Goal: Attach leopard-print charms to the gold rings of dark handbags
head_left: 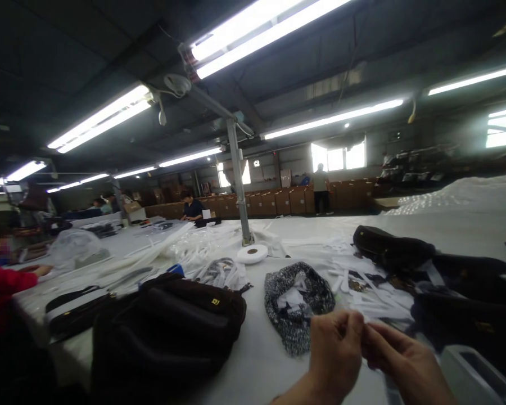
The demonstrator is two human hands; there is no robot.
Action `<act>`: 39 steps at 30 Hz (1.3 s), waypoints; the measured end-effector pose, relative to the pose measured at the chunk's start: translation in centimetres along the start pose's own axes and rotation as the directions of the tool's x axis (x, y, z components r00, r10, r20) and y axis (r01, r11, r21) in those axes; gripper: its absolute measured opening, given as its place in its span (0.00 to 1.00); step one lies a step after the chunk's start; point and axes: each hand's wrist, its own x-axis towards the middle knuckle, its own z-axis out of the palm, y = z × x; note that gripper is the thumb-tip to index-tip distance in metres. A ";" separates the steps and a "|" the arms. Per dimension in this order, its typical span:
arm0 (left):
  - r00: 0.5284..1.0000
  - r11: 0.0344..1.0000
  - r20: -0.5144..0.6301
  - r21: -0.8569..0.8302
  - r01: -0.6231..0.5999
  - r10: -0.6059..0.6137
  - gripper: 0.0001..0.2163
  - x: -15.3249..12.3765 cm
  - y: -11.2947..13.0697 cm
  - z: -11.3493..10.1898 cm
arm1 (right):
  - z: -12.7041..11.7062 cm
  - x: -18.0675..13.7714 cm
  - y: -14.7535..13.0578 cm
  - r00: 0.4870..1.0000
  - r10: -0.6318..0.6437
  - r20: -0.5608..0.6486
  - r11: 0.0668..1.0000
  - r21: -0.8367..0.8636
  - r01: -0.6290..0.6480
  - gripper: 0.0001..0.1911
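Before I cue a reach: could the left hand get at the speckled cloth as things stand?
Probably yes: the left hand appears right beside the speckled cloth, with nothing visible blocking the way. It seems to meet the right hand, though, so it may need to part from that first.

From here, the left hand [336, 350] and right hand [407, 360] meet, speckled cloth [275, 289] lying just beyond, a black bag [172, 320] to their left.
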 end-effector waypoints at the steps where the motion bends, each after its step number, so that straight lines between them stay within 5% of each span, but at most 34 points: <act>1: 1.000 1.000 -0.006 0.006 0.005 -0.005 0.19 0.1 0.1 -0.1 | 0.0 -0.1 0.0 1.000 0.001 0.000 1.000 -0.003 -0.001 0.19; 4: 0.992 0.989 0.027 -0.083 0.126 -0.124 0.09 1.1 0.5 -1.0 | -0.1 -0.2 0.0 1.000 -0.011 0.007 0.998 -0.059 0.011 0.20; 7: 0.933 0.932 0.237 -0.176 0.316 -0.271 0.11 2.9 0.9 -2.3 | -0.1 -0.1 -0.5 0.998 -0.056 -0.004 0.972 -0.228 0.054 0.20; 10: 0.891 0.917 0.340 -0.152 0.368 -0.301 0.08 4.6 1.2 -3.3 | 0.1 0.2 -1.4 0.964 -0.261 -0.045 0.873 -0.436 0.217 0.20; 12: 0.879 0.912 0.355 -0.141 0.386 -0.318 0.08 5.4 1.5 -3.6 | 0.3 0.6 -2.1 0.896 -0.444 0.014 0.767 -0.511 0.388 0.19; 15: 0.864 0.905 0.380 -0.134 0.405 -0.330 0.09 6.3 2.2 -3.6 | 0.5 1.4 -2.9 0.828 -0.527 0.191 0.708 -0.440 0.552 0.10; 22: 0.839 0.898 0.441 -0.142 0.415 -0.318 0.13 7.1 2.8 -3.0 | 0.6 2.6 -3.8 0.798 -0.512 0.319 0.730 -0.328 0.600 0.04; 27: 0.896 0.938 0.355 -0.120 0.326 -0.266 0.10 6.8 2.6 -2.3 | 0.0 2.9 -3.4 0.746 -0.557 0.365 0.641 -0.382 0.666 0.05; 35: 0.986 0.985 0.125 -0.121 0.126 -0.110 0.08 8.8 1.0 -2.6 | -1.4 2.8 -2.3 0.592 -0.640 0.489 0.425 -0.416 0.804 0.06; 39: 0.980 0.985 0.190 -0.151 0.088 -0.058 0.10 9.7 2.0 -3.0 | -1.7 3.3 -2.8 0.600 -0.606 0.522 0.457 -0.390 0.800 0.06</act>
